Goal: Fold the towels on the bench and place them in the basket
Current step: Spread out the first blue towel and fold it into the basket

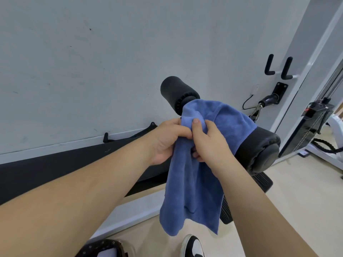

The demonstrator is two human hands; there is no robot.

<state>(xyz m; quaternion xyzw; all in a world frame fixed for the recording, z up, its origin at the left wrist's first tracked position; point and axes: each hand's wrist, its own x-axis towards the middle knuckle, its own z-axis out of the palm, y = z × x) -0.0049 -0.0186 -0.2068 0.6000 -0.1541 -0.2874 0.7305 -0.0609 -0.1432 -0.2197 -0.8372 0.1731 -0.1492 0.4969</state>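
Shoe bottom centre. Left hand and right hand both pinch towel mid-frame, hands touching. Towel top lies over pad centre right, rest hangs toward lower centre.

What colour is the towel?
Plain blue towel, no pattern; head view.

Blk bench, blue towel over its roller pad, prob. touching
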